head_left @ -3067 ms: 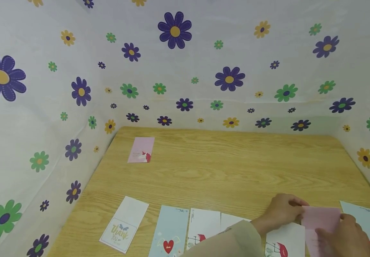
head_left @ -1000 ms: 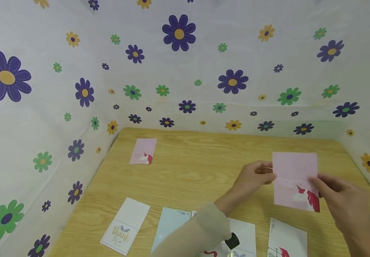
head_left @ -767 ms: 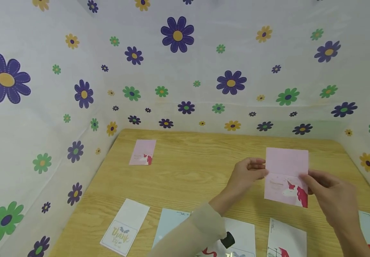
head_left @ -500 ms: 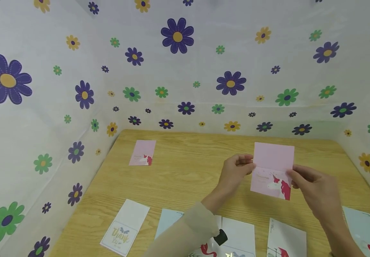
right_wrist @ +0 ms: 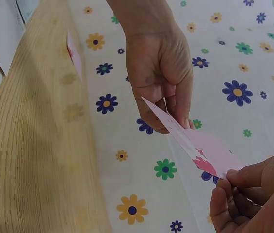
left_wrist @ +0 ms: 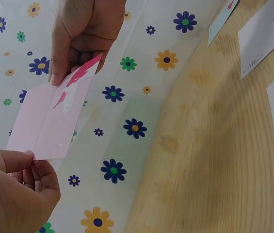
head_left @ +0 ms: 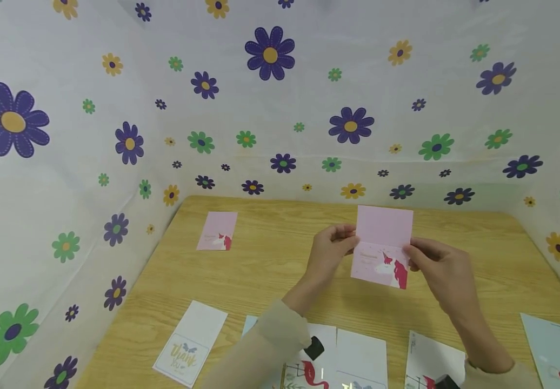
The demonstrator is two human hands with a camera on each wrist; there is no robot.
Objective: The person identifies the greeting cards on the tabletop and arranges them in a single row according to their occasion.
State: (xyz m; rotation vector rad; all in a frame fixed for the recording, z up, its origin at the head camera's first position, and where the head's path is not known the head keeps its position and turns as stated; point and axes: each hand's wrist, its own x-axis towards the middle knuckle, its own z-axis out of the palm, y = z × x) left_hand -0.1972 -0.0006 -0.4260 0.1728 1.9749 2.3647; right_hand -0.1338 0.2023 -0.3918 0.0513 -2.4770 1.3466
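A pink unicorn greeting card point(head_left: 382, 248), unfolded along a middle crease, is held up above the table in the head view. My left hand point(head_left: 328, 251) pinches its left edge at the crease, and my right hand point(head_left: 442, 270) pinches the right edge at the same height. The left wrist view shows the left thumb and fingers point(left_wrist: 44, 177) on one end of the crease. From the right wrist camera, the card point(right_wrist: 190, 141) appears nearly edge-on between both hands. Another pink unicorn card point(head_left: 218, 231) lies flat at the table's back left.
On the wooden table point(head_left: 280, 259), a white "thank you" card point(head_left: 190, 344) lies at front left. Flamingo cards point(head_left: 309, 373), another white card point(head_left: 361, 351) and a blue heart card point(head_left: 554, 351) line the front. A flower-printed sheet point(head_left: 280, 97) stands round the back and sides.
Both hands have lifted the pink card from the front right of the table, spread it with its unicorn side showing, and carried it leftward and farther back.
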